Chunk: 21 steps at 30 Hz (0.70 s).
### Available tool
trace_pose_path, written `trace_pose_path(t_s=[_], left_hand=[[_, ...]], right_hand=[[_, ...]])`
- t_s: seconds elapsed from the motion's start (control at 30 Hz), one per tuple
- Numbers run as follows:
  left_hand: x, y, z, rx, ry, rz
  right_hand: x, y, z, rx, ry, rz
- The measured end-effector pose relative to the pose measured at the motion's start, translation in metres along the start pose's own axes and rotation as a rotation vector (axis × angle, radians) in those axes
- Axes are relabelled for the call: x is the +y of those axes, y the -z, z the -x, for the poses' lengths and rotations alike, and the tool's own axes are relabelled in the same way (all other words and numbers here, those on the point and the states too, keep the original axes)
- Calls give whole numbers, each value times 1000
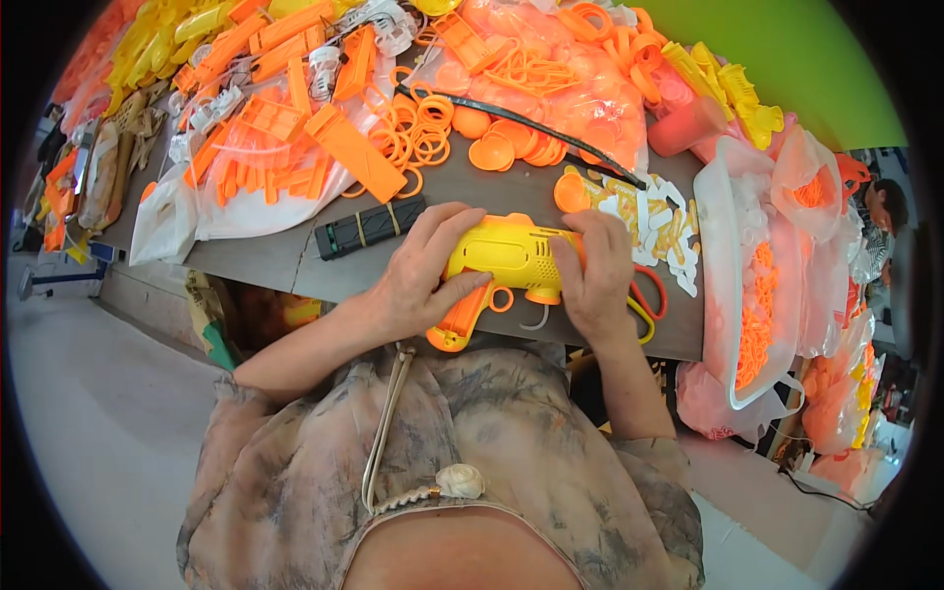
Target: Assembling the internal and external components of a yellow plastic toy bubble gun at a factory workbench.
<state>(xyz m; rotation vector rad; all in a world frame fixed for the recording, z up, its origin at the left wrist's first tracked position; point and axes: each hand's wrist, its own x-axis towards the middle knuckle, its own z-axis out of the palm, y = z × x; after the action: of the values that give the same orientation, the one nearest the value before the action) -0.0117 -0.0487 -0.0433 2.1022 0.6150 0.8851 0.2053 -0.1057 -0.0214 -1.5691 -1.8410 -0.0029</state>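
Between my two hands, over the table's near edge, is a yellow and orange toy gun [511,258] with its orange handle pointing down toward me. My left hand [433,265] grips its rear end, thumb along the top of the handle. My right hand [597,275] is closed round the front end, its thumb on the yellow shell. Just left of the toy lies a black bar-shaped part [369,228] with rubber bands around it. Close to my right hand are the red and yellow handles of scissors [644,303], partly hidden.
Orange rings [423,128], orange cups [492,152] and orange rectangular parts [354,152] are heaped across the back. A black strap [521,120] crosses there. Small white and amber pieces [654,226] lie to the right, beside a white bin [723,285] of small orange parts.
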Motion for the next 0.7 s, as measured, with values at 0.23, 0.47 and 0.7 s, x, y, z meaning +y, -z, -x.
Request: trace_pose_path(t_s=[0.23,0.47,0.7], left_hand=[[-7,-5,-9,65,0,33],[-7,-3,-8,65,15,44],[-7,-3,-7,73,16,47]], right_hand=[[52,11,-112,-110,1,-31],[95,-30,-168,-197,201,240],[79,-52,-167,-227,306,145]])
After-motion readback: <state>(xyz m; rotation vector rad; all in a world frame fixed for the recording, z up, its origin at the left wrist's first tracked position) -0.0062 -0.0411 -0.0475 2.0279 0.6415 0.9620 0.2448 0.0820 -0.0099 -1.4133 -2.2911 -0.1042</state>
